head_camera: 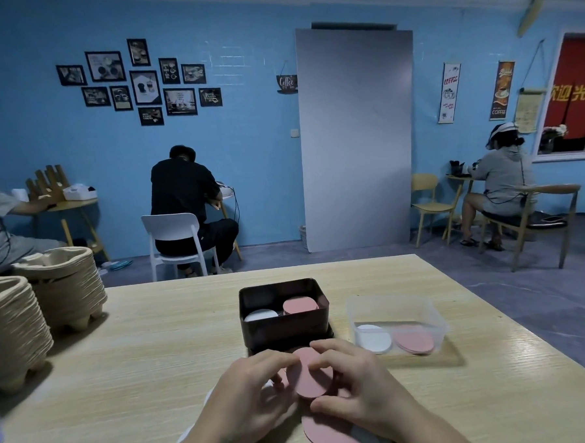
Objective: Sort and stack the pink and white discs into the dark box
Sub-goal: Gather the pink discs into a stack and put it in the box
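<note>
Pale wooden table (155, 347), blue-walled room behind; dark box (283, 332) at 12 o'clock from the hands, holding a white stack (260, 315) to the left and a pink stack (299, 305) to the right; sorting judged partly done. Clear tub (437, 318) at 2 o'clock holds more of both colours; loose pink discs (329, 429) at 6 o'clock. Left hand (249, 393) and right hand (360, 383) both pinch one pink disc (309, 378) by its edges, just short of the box.

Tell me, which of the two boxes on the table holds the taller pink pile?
The dark box: its pink stack rises near the rim, while the pink discs in the clear tub lie low.
</note>
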Demonstrator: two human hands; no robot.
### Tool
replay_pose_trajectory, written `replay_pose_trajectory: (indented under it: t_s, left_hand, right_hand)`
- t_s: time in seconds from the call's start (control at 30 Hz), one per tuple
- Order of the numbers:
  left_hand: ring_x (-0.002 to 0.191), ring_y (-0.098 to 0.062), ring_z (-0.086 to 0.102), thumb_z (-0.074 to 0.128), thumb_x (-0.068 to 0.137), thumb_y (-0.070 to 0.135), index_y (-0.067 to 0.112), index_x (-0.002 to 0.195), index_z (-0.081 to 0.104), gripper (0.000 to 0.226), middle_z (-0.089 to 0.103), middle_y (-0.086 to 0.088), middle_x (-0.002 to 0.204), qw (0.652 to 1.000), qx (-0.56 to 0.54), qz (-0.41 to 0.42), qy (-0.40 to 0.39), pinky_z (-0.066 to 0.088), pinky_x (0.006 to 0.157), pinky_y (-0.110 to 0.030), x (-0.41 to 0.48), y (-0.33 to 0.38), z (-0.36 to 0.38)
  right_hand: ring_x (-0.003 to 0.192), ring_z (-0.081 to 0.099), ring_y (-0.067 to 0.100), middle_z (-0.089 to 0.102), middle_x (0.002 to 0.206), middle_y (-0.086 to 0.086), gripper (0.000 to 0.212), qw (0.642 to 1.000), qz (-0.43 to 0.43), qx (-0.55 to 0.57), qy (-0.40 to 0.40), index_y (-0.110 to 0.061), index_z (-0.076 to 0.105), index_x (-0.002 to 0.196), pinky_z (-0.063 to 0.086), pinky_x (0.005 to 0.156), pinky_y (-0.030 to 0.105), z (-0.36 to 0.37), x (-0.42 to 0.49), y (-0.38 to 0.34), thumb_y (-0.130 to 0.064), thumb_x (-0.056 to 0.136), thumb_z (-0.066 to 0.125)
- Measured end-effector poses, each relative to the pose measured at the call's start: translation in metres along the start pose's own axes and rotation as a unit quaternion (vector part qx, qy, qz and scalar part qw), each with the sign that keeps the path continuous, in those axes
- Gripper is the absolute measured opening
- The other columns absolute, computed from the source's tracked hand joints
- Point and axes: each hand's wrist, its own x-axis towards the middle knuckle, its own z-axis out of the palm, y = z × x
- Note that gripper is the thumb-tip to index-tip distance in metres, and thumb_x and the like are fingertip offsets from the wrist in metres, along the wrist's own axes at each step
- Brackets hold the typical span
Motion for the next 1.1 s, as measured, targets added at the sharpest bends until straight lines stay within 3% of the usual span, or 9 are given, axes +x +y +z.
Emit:
replay_pose_trajectory:
  t_s: [0.17, 0.4, 0.53, 0.73, 0.87, 1.0, 1.1]
  left_hand:
    - [0.087, 0.005, 0.064, 0.069, 0.087, 0.044, 0.039, 0.122, 0.063, 0.036, 0.063, 0.029, 0.114, 1.0, 0.011, -0.006, -0.007, 0.055, 0.076, -0.025, -0.001, -0.003, 0.002]
    - [0.093, 0.009, 0.063, 0.067, 0.088, 0.053, 0.041, 0.124, 0.063, 0.038, 0.062, 0.032, 0.113, 1.0, 0.016, -0.008, -0.006, 0.055, 0.08, -0.025, -0.001, -0.005, 0.003]
    - [0.091, 0.008, 0.063, 0.067, 0.09, 0.053, 0.04, 0.122, 0.065, 0.035, 0.064, 0.031, 0.111, 1.0, 0.015, -0.004, 0.003, 0.056, 0.079, -0.026, -0.002, -0.008, 0.005]
    - [0.087, 0.009, 0.063, 0.066, 0.093, 0.05, 0.038, 0.119, 0.067, 0.028, 0.066, 0.031, 0.108, 1.0, 0.012, 0.003, 0.023, 0.056, 0.074, -0.024, -0.002, -0.01, 0.007]
    - [0.079, 0.007, 0.063, 0.065, 0.094, 0.044, 0.037, 0.112, 0.068, 0.02, 0.066, 0.028, 0.104, 0.999, 0.001, 0.005, 0.032, 0.051, 0.069, -0.015, -0.001, -0.01, 0.007]
    - [0.078, 0.005, 0.063, 0.068, 0.089, 0.042, 0.038, 0.108, 0.068, 0.019, 0.064, 0.031, 0.106, 0.999, 0.007, 0.005, 0.048, 0.054, 0.065, -0.02, -0.001, -0.013, 0.01]
    - [0.081, 0.004, 0.062, 0.068, 0.087, 0.043, 0.039, 0.109, 0.067, 0.022, 0.063, 0.034, 0.109, 0.999, 0.009, 0.005, 0.052, 0.052, 0.064, -0.017, -0.001, -0.013, 0.01]
  right_hand:
    - [0.132, 0.046, -0.009, 0.055, 0.142, -0.012, 0.039, 1.0, 0.0, -0.014, -0.01, -0.037, 0.064, 0.105, 0.04, 0.096, 0.011, 0.0, 0.001, 0.002, -0.056, 0.075, 0.081]
    - [0.121, 0.055, -0.006, 0.06, 0.136, -0.008, 0.028, 1.0, -0.015, -0.018, 0.015, -0.033, 0.065, 0.101, 0.044, 0.089, 0.014, 0.002, -0.001, -0.003, -0.054, 0.085, 0.072]
    - [0.128, 0.049, -0.006, 0.063, 0.133, -0.004, 0.023, 0.999, -0.023, -0.033, 0.02, -0.03, 0.064, 0.1, 0.05, 0.093, 0.025, 0.001, -0.002, -0.005, -0.051, 0.09, 0.065]
    - [0.137, 0.043, -0.007, 0.062, 0.135, -0.003, 0.02, 0.999, -0.028, -0.022, 0.028, -0.029, 0.066, 0.104, 0.049, 0.097, 0.026, 0.001, -0.002, -0.006, -0.046, 0.094, 0.061]
    - [0.131, 0.049, -0.009, 0.056, 0.14, -0.01, 0.034, 0.999, -0.014, 0.019, 0.044, -0.036, 0.068, 0.108, 0.049, 0.098, 0.022, 0.0, -0.002, -0.006, -0.063, 0.091, 0.058]
    - [0.131, 0.05, -0.007, 0.06, 0.137, -0.007, 0.018, 0.998, 0.004, 0.05, 0.035, -0.032, 0.072, 0.098, 0.056, 0.092, 0.034, 0.0, -0.002, -0.001, -0.046, 0.087, 0.072]
    - [0.126, 0.054, -0.007, 0.059, 0.138, 0.0, 0.014, 0.996, 0.017, 0.084, 0.023, -0.029, 0.073, 0.095, 0.059, 0.086, 0.031, -0.001, -0.002, -0.002, -0.034, 0.083, 0.078]
